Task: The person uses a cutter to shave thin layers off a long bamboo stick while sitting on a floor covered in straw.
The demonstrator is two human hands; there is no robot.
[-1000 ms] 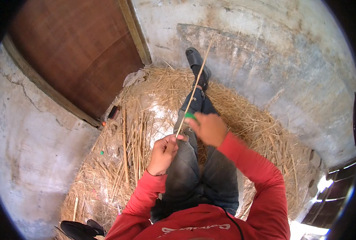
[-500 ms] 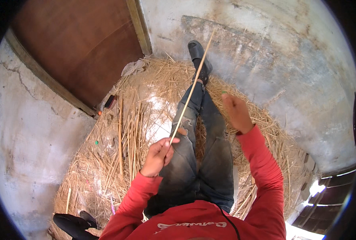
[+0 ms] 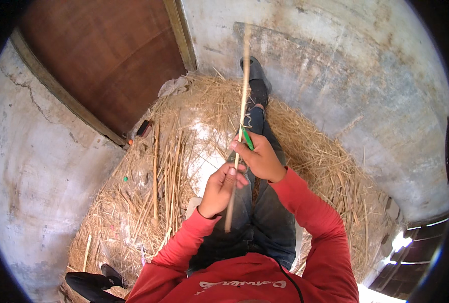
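A long, thin bamboo strip (image 3: 244, 96) runs nearly upright across the middle, its far tip blurred and its lower end over my thighs. My left hand (image 3: 222, 189) pinches it between thumb and fingers near the lower part. Just beyond, my right hand (image 3: 261, 156) is closed around a small green-handled knife (image 3: 248, 140), with the thumb pressing against the strip. The blade meets the strip but is too small to make out clearly. A thin curled shaving (image 3: 248, 119) stands beside that spot.
My outstretched legs (image 3: 255, 202) lie over a floor strewn with straw-like shavings (image 3: 315, 146). Several long strips (image 3: 171, 171) lie to the left, near a dark block-shaped object (image 3: 143, 128). Walls (image 3: 335, 76) and a brown door (image 3: 103, 60) close in the space. Another person's foot (image 3: 111, 275) shows at lower left.
My right hand has come in from the right and brought the green-handled knife against the strip. My left hand has shifted right and forward, and the strip now stands more upright.
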